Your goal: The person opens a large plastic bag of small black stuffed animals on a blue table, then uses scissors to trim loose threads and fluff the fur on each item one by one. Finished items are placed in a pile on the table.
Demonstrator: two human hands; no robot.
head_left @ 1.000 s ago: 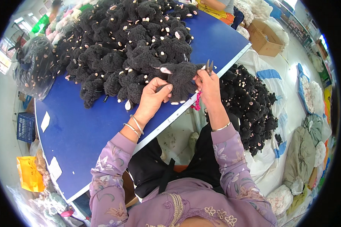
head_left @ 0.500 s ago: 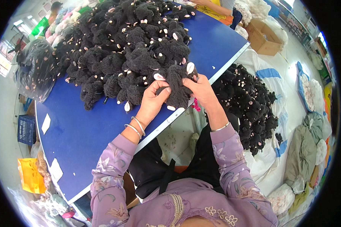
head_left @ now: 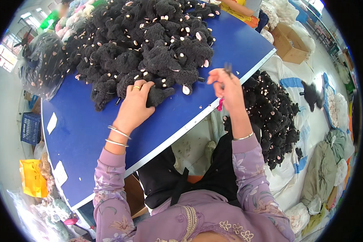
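Note:
My left hand (head_left: pixel 135 105) reaches onto the near edge of a heap of black plush toys (head_left: pixel 121 60) on the blue table. Its fingers curl over one black plush toy (head_left: pixel 160 96). My right hand (head_left: pixel 228 88) is raised above the table's near edge, fingers bent around a small dark tool (head_left: pixel 228 69), blurred by motion. A bright pink tie or cord (head_left: pixel 220 104) hangs below that hand. Away to the right, a single black plush toy (head_left: pixel 311 96) shows apart from the others, above or on the pale sheeting.
The blue table (head_left: pixel 92 139) has a pale edge strip. A second pile of black plush toys (head_left: pixel 274 125) lies on white sheeting to the right. A cardboard box (head_left: pixel 290 42), a filled clear bag (head_left: pixel 44 66) and a blue crate (head_left: pixel 30 128) stand around. Another person's arm (head_left: pixel 236 7) shows at the far side.
The plush toy both hands held has left them; a single one now appears far right. My left hand moved left onto another toy, and my right hand moved right and lifted.

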